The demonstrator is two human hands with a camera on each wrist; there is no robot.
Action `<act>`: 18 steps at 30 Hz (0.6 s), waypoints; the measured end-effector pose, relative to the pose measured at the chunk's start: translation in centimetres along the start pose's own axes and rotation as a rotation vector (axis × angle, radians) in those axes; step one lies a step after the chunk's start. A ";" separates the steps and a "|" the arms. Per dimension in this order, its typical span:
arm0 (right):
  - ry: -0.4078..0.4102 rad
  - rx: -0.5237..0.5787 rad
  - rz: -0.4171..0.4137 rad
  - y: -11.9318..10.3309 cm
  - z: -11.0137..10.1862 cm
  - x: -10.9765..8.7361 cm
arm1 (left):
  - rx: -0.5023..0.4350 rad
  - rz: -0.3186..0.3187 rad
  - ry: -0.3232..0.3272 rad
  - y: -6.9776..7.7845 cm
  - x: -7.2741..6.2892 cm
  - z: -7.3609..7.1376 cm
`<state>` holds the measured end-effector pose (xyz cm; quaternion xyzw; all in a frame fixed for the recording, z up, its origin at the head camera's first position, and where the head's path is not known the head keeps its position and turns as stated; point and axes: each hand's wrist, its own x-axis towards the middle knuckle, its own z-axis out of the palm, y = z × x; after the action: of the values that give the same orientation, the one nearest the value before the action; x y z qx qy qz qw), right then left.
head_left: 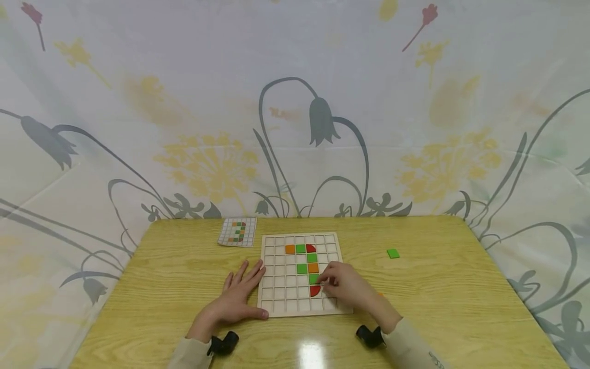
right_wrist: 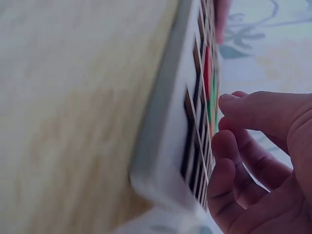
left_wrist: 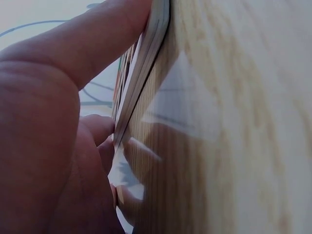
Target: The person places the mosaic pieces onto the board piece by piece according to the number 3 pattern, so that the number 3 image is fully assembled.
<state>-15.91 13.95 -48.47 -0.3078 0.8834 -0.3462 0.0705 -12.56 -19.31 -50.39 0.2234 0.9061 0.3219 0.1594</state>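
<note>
A wooden grid board (head_left: pixel 281 294) lies on the table, with green, orange and red pieces in some of its cells. My left hand (head_left: pixel 237 300) rests at the board's left edge, fingers spread and thumb by the lower left corner. Over the right part of the board is my right hand (head_left: pixel 343 284), its fingers bent and fingertips at a green square tile (head_left: pixel 313 279). Just below that tile lies a red quarter-circle piece (head_left: pixel 315 291). In the right wrist view the thumb and index finger (right_wrist: pixel 258 109) are close together, and no piece shows between them.
A paper card (head_left: pixel 237 232) printed with a coloured grid pattern lies behind the board's left side. A loose green tile (head_left: pixel 393 253) is on the table (head_left: pixel 442 287) to the right. Part of an orange piece (head_left: pixel 380 294) shows beside the right wrist.
</note>
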 end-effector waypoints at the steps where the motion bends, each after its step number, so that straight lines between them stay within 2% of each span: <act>1: 0.009 0.003 0.011 0.2 -0.3 -0.1 | 0.001 -0.001 -0.001 0.0 0.0 0.0; 10: 0.109 -0.017 0.053 3.0 -2.9 -1.7 | 0.006 0.001 -0.003 0.1 -0.1 0.0; 15: 0.156 -0.006 0.061 4.5 -4.5 -3.3 | 0.005 0.001 -0.002 0.2 -0.1 -0.1; 18: 0.193 -0.023 0.095 5.4 -5.6 -4.4 | 0.005 -0.001 -0.002 0.1 -0.1 -0.1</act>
<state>-16.97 22.79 -48.23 -0.2317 0.9035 -0.3605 -0.0022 -12.49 -19.34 -50.25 0.2235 0.9070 0.3192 0.1598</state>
